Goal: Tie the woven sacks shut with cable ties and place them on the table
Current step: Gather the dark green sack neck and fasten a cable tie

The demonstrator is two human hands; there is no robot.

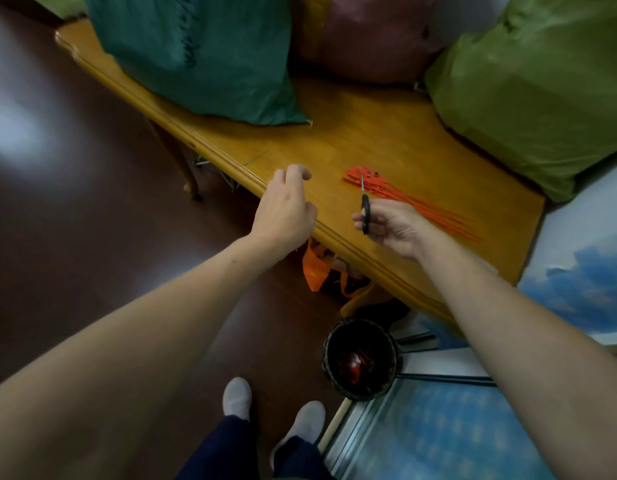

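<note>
Head view looks down on us standing at the long edge of the wooden table (334, 140), where three filled woven sacks already rest: a teal sack (196, 57) on the left, a pink sack (369, 32) behind it and a green sack (528, 91) on the right. Their mouths are out of frame, so we cannot say whether they are tied. A loose bundle of orange cable ties (376, 181) lies on the near part of the table. Our right hand (393, 225) has its fingers curled round the black handles of small scissors (365, 209), the blades together and pointing over the heads of the ties. Our left hand (286, 206) hovers above the table edge, fingers loosely bent and holding nothing. On the floor by our feet stands a dark basket (326, 358) with red scraps inside, and an orange bag (314, 268) sits under the table. We judge the step to be a change between tools, scissors against a fresh tie. To do it well, we should keep the blades together and turned away from the left hand, lay the scissors flat beside the bundle instead of across it, and let the free left hand lift a single tie by its head so the others do not drag along or slide off the edge.
</note>
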